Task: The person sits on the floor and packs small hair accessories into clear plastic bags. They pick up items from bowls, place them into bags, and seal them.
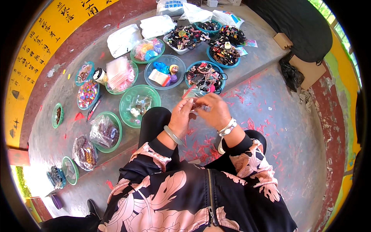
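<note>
My left hand (181, 120) and my right hand (214, 110) meet over my lap, fingertips nearly touching. Pinched in my left fingers is a small clear plastic bag (196, 92) with a red strip. My right fingers are closed against it, slightly blurred, and what they grip is hidden. Just beyond them stands a blue basin (222, 79) of dark and pink hair ties. To the left, a green basin (125, 104) holds small clear packets. A clear bowl (150, 83) contains white bags with a red edge and blue and purple pieces.
Several basins crowd the grey ledge, among them one of colourful beads (88, 94), one of pink bags (123, 75) and a white tub of hair ties (185, 38). White plastic bags (123, 40) lie behind. Red scraps (205, 149) litter the lower floor. Cardboard (307, 71) leans at right.
</note>
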Motion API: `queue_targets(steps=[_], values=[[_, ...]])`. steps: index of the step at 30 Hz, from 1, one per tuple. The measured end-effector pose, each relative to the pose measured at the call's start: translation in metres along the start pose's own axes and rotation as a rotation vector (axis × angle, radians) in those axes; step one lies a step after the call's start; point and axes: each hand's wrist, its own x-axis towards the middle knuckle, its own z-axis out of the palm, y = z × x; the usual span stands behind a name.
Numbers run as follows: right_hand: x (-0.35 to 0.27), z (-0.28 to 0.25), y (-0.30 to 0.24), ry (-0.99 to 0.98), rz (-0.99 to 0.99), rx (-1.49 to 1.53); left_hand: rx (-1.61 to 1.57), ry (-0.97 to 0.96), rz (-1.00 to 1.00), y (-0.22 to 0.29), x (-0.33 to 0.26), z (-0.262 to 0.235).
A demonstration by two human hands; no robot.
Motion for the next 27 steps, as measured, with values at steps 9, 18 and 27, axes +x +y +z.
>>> queue_targets(steps=[9, 18, 27], values=[[0.001, -0.021, 0.032, -0.257, 0.554, 0.598, 0.175, -0.149, -0.038, 0.012, -0.004, 0.003], [-0.002, -0.014, 0.035, -0.138, 0.723, 0.849, 0.111, -0.081, -0.076, 0.014, -0.003, 0.007], [0.0, -0.017, 0.021, 0.191, 0.131, 0.147, 0.104, -0.01, -0.097, 0.015, 0.001, 0.003]])
